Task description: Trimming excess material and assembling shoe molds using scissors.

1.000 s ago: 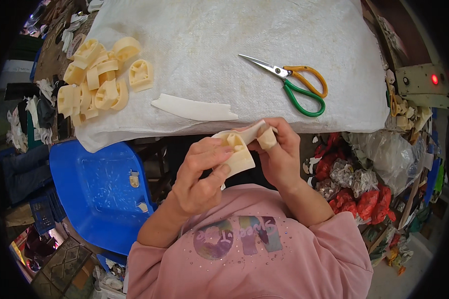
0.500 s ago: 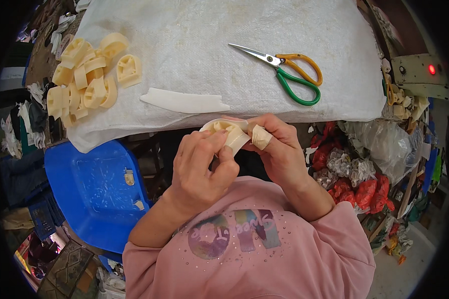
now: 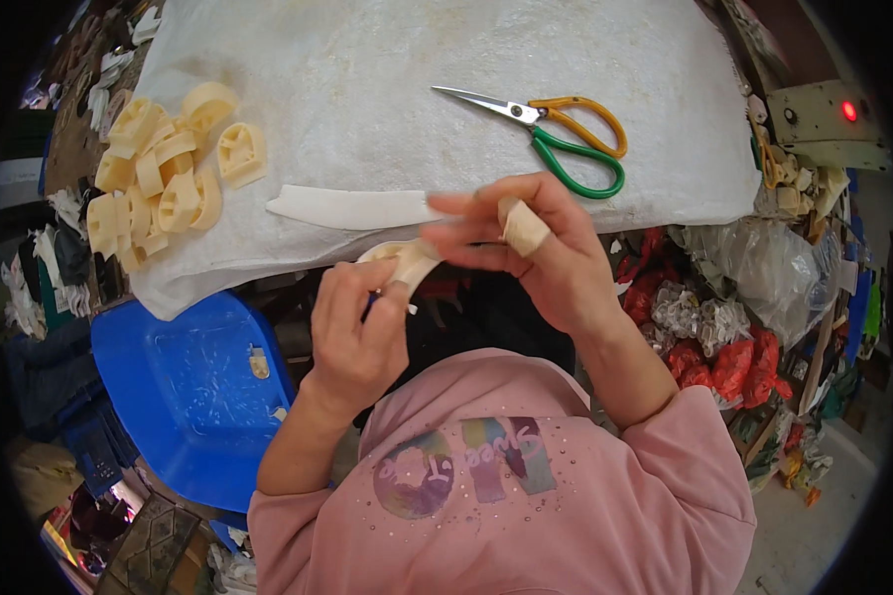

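Observation:
My left hand (image 3: 355, 327) is closed on a hollow cream plastic piece shaped like a shoe heel (image 3: 415, 264), below the table's near edge. My right hand (image 3: 556, 243) has its fingers stretched out toward the left, blurred by motion. Its upper fingers reach over the right end of a white curved strip (image 3: 352, 206); whether they touch it I cannot tell. The lower fingers are close to the heel's right side. Beige tape (image 3: 524, 228) is wrapped round my right thumb. Scissors (image 3: 518, 112) with one orange and one green handle lie half open beyond my right hand.
A pile of similar cream heels (image 3: 174, 164) sits on the left of the white woven sheet (image 3: 347, 89). A blue plastic chair (image 3: 184, 397) stands at my left. On the right are red and clear plastic bags (image 3: 729, 372) and a machine box with a red light (image 3: 833, 114).
My right hand has let go of the heel and reached up toward the white strip. My left hand has moved left and slightly down, keeping the heel. The view has shifted slightly.

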A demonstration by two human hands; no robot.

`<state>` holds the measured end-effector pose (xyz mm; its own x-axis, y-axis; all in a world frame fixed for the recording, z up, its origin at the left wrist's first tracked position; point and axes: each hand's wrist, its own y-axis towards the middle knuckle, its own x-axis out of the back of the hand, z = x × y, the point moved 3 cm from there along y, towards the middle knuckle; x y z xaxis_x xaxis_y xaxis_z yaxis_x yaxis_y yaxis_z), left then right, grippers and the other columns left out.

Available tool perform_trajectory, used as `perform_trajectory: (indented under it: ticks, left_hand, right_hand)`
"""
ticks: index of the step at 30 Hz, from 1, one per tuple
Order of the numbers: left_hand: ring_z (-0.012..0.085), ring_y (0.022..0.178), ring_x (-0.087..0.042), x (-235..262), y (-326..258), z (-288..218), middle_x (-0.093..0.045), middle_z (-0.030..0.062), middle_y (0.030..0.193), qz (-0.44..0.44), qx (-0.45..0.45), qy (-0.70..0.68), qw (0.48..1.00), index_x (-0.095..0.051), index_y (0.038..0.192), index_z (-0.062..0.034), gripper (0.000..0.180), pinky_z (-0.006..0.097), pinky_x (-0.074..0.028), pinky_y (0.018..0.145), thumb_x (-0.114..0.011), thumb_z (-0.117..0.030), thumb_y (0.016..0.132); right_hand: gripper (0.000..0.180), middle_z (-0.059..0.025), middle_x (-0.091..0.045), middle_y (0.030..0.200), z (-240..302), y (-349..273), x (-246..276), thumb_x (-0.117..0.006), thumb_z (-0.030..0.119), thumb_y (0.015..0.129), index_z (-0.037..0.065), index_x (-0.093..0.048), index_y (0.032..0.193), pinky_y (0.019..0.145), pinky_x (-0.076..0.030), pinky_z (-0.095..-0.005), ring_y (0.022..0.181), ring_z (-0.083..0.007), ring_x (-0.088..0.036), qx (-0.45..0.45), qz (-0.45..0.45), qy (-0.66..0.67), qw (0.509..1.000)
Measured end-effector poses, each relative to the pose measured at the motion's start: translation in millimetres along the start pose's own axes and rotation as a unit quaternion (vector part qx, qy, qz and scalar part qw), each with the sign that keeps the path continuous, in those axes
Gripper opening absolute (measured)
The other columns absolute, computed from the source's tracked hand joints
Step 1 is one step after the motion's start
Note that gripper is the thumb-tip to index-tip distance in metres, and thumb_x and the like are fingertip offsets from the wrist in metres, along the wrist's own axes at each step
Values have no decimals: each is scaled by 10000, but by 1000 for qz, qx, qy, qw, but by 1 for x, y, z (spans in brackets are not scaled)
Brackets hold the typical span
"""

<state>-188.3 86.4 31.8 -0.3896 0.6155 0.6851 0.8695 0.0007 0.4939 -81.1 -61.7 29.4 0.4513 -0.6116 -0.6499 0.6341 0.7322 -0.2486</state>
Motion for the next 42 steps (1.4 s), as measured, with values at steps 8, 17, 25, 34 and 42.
perform_trajectory:
  ticks: [8,17,25,34,42]
  left_hand:
    - [335,791,-603,-5,3,-10,-578,188,918,-113,-82,-55,989,-543,804,54,154,400,-525,663,-639,94,690]
    - [341,821,-614,-10,4,-20,-582,199,941,-123,-65,-73,988,-530,792,59,117,427,-543,701,-629,84,736]
    - [342,850,-589,-5,-4,-23,-573,206,974,-67,-85,-112,988,-498,789,46,142,459,-522,723,-621,87,733]
    - [344,819,-562,-13,0,-24,-549,177,957,-65,-58,-11,996,-500,734,6,132,425,-492,657,-609,70,697]
    - [310,745,-538,-15,11,-29,-533,173,914,-52,-39,28,997,-507,719,0,124,396,-453,587,-584,86,672]
  right_hand:
    - [346,-60,-582,1133,-28,-2,1,-542,139,930,31,-497,1255,686,-480,-220,963,-101,-560,76,36,-189,978]
    - [225,-105,-651,1047,-32,-8,6,-457,184,973,-10,-556,1028,651,-507,-235,798,-106,-604,133,-33,-290,947]
    - [241,-164,-632,927,-39,9,24,-457,211,980,-24,-508,990,701,-564,-313,822,-224,-658,27,-103,-53,993]
    - [181,-113,-635,981,-23,-17,6,-486,131,959,-34,-554,984,767,-509,-273,884,-134,-600,56,-47,-151,986]
    - [218,-69,-655,978,-20,-11,-2,-491,177,962,1,-596,1035,636,-428,-228,734,-67,-493,52,-43,-125,990]
